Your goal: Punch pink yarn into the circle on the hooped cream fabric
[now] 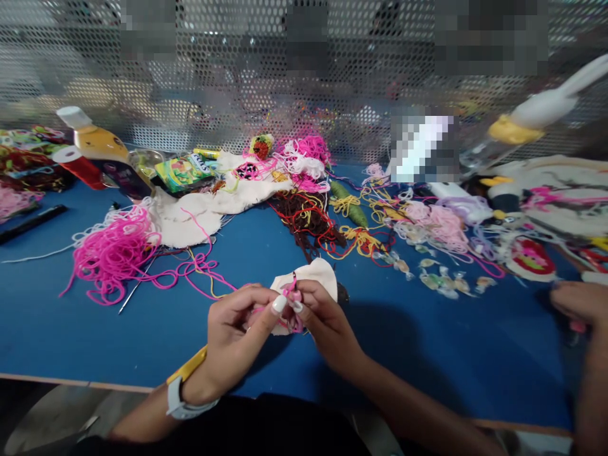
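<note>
While pinched together over the blue tabletop (156, 342), left hand (235, 339) and right hand (325, 323) meeting fingertip to fingertip at a small cream cloth patch (316, 273), held just above the near edge. Left grip closed, thumb and forefinger clamped on a strand of pink yarn (291, 292) at the lower edge of the patch; right grip likewise closed on patch and yarn from the other side, with a thin needle-like point seeming to rise between the fingertips, too small to tell for certain. Grey watch with yellow strap (187, 386) worn on the left wrist. Loose pink strand trailing left from the hands across the tabletop to a tangled heap of pink thread (114, 250), lying against a larger piece of cream cloth (190, 221). Thin metal needle (135, 288) resting beside that heap. Farther back, mixed red, brown and yellow threads (308, 218) in a knot, well apart from the hands. Yellow bottle with white cap (97, 142) tipped over at far left, green packet (183, 171) next to it. Scattered wrapped sweets (441, 278) to the right. Another person's hand (579, 301) at the right edge. Perforated metal screen (237, 63) behind the tabletop.
</note>
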The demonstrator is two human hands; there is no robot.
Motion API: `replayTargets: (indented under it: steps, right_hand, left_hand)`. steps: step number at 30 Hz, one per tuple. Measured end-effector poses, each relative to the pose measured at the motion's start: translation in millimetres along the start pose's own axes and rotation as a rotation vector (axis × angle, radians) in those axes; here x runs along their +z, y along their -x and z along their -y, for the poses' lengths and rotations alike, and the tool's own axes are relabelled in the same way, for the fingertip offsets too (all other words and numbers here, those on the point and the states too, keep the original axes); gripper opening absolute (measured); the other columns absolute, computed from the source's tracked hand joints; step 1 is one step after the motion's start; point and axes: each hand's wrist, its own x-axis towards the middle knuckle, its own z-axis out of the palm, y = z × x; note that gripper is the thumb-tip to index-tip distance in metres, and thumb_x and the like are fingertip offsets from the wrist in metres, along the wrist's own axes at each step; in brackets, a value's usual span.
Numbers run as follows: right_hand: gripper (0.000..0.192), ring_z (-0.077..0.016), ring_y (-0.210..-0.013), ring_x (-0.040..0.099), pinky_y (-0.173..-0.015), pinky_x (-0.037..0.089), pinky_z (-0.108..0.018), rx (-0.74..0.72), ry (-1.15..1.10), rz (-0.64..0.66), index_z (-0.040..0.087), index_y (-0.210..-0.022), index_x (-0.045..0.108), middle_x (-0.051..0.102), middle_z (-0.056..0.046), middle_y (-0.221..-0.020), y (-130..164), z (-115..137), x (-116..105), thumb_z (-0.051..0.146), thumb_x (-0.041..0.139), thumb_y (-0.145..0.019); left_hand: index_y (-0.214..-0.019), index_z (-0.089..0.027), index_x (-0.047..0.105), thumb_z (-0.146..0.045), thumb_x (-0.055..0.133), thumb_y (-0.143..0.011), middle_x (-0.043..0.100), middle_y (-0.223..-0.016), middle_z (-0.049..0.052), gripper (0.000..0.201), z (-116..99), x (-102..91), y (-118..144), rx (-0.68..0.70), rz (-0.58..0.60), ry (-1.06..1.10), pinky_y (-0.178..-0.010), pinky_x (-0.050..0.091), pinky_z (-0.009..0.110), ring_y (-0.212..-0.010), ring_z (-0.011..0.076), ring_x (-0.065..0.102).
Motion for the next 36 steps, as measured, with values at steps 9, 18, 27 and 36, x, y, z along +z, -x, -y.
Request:
replayTargets:
  steps: [9,18,27,36]
  right_hand:
    - [0.016,-0.0113,-0.084,0.058,-0.070,0.046,-0.021,-0.149,0.224,-0.094,0.026,-0.097,0.058,0.061,0.000,-0.093,2.3,1.8,-0.1,0.016,0.054,-0.086]
    - [0.021,-0.0107,-0.088,0.058,-0.074,0.045,-0.021,-0.144,0.261,-0.082,0.031,-0.101,0.058,0.062,0.002,-0.096,2.0,1.0,-3.1,0.015,0.053,-0.087]
    - [0.021,-0.0099,-0.085,0.058,-0.070,0.045,-0.019,-0.164,0.270,-0.076,0.030,-0.100,0.058,0.062,0.002,-0.094,1.6,1.0,-1.7,0.014,0.053,-0.087]
    - [0.018,-0.0112,-0.083,0.059,-0.069,0.047,-0.020,-0.170,0.284,-0.068,0.028,-0.100,0.059,0.062,0.001,-0.093,0.9,3.2,-1.8,0.016,0.054,-0.087]
  left_hand:
    - [-0.081,-0.019,0.068,-0.014,0.060,-0.085,0.063,-0.066,-0.001,0.011,2.9,-1.4,-0.8,-0.123,0.060,0.146,-0.050,0.037,0.017,-0.058,0.0076,0.050]
    - [-0.081,-0.019,0.068,-0.014,0.060,-0.085,0.062,-0.067,-0.001,0.010,6.5,-2.0,-0.2,-0.166,0.067,0.208,-0.050,0.036,0.015,-0.056,0.0055,0.048]
    - [-0.080,-0.018,0.069,-0.015,0.060,-0.085,0.063,-0.067,0.000,0.010,6.9,-1.7,-1.4,-0.184,0.093,0.236,-0.051,0.038,0.015,-0.058,0.0065,0.050]
    - [-0.081,-0.019,0.069,-0.017,0.060,-0.085,0.060,-0.066,-0.001,0.010,7.5,-3.0,-1.8,-0.186,0.102,0.227,-0.053,0.038,0.016,-0.059,0.0063,0.049]
